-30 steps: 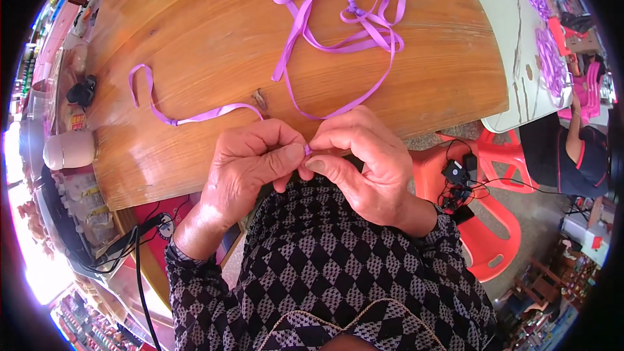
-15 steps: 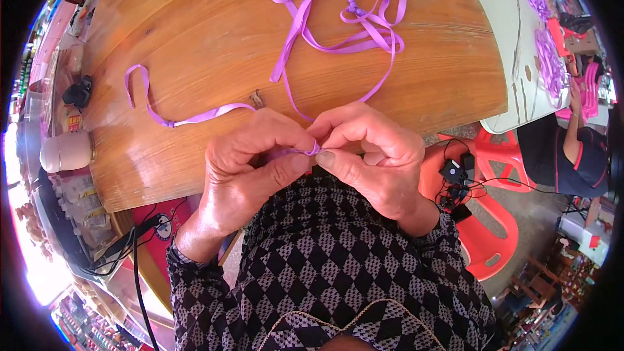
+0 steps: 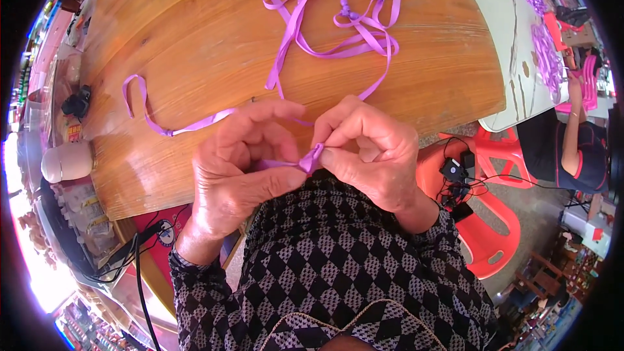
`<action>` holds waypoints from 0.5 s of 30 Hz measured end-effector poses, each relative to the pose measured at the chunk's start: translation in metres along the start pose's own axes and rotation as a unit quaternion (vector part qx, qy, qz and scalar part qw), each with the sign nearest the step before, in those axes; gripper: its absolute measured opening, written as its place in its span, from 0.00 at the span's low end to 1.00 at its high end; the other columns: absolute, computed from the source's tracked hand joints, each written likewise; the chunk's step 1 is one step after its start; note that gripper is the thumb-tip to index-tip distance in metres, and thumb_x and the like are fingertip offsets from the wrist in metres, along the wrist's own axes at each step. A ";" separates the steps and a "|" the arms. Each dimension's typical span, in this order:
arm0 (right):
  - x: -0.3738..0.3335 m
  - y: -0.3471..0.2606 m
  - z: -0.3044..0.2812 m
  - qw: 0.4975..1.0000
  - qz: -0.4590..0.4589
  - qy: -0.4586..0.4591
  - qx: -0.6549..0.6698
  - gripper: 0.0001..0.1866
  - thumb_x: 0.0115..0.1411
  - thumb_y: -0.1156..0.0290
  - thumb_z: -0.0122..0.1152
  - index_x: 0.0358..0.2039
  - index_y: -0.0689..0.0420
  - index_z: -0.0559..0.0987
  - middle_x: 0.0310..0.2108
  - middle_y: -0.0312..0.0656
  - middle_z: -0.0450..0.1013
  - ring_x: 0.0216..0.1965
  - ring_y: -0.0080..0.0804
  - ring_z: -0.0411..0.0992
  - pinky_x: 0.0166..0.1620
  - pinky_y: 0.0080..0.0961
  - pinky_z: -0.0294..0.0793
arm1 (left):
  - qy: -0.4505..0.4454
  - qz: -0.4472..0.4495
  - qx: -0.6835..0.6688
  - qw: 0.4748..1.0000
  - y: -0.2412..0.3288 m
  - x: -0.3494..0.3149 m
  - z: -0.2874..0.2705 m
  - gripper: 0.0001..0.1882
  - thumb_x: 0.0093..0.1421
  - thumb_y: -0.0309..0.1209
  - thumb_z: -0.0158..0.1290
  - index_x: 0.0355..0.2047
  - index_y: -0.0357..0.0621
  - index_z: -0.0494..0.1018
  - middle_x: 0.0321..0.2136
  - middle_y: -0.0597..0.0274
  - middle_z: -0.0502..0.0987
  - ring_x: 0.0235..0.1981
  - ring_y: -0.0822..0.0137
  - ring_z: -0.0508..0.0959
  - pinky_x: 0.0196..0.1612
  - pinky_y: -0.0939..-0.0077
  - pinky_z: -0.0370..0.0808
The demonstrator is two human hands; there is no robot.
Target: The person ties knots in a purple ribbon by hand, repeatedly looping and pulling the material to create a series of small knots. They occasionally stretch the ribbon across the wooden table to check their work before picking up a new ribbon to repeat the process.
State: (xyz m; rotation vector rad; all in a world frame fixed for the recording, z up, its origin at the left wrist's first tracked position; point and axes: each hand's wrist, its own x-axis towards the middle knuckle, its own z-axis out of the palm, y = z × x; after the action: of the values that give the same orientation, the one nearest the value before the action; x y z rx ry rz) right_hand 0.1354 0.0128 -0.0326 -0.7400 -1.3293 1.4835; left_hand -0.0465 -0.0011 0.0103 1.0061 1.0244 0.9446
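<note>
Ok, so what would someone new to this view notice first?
Probably the purple ribbon at the centre, a small fold pinched in the right hand's fingers, with the left hand close beside it. Beyond, loose ribbon loops sprawl over the wooden table. Off to the right, a bright orange-red chair bears black cables.

The ribbon (image 3: pixel 311 158) is purple, the shirt (image 3: pixel 351 266) black-and-grey diamond-checked.

- Flat purple ribbon (image 3: pixel 311 159), folded into a small loop, pinched by the right hand (image 3: pixel 377 153), near the left thumb (image 3: pixel 286 182).
- Wavy ribbon tail (image 3: pixel 195 125), knotted, lying left.
- Loose ribbon tangle (image 3: pixel 372 40), knotted, lying far.
</note>
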 end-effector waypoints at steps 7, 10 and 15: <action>-0.004 0.001 -0.008 0.997 -0.016 0.011 -0.074 0.06 0.46 0.89 0.55 0.23 0.65 0.72 0.31 0.45 0.69 0.32 0.24 0.67 0.34 0.17 0.67 | 0.029 0.027 0.102 0.994 -0.002 -0.003 -0.010 0.20 0.44 0.18 0.61 0.40 0.39 0.73 0.25 0.70 0.69 0.29 0.80 0.70 0.30 0.88 0.67; -0.006 0.000 -0.011 0.996 -0.026 0.030 -0.079 0.06 0.46 0.89 0.56 0.23 0.65 0.72 0.31 0.45 0.69 0.31 0.23 0.67 0.32 0.16 0.66 | 0.011 0.132 0.287 0.949 0.001 -0.003 -0.012 0.15 0.45 0.19 0.61 0.35 0.38 0.75 0.24 0.68 0.69 0.28 0.78 0.70 0.28 0.85 0.65; -0.004 -0.011 -0.009 0.991 -0.045 0.017 -0.125 0.07 0.45 0.90 0.55 0.22 0.64 0.72 0.30 0.45 0.69 0.31 0.25 0.67 0.31 0.16 0.66 | 0.008 0.206 0.422 0.883 -0.001 0.000 -0.009 0.11 0.45 0.22 0.61 0.31 0.37 0.75 0.24 0.67 0.71 0.28 0.76 0.70 0.28 0.82 0.65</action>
State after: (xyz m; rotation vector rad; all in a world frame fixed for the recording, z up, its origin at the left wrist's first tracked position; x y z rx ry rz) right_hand 0.1473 0.0118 -0.0246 -0.8500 -1.5198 1.2409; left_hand -0.0546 0.0008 0.0073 2.0095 1.2955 0.8354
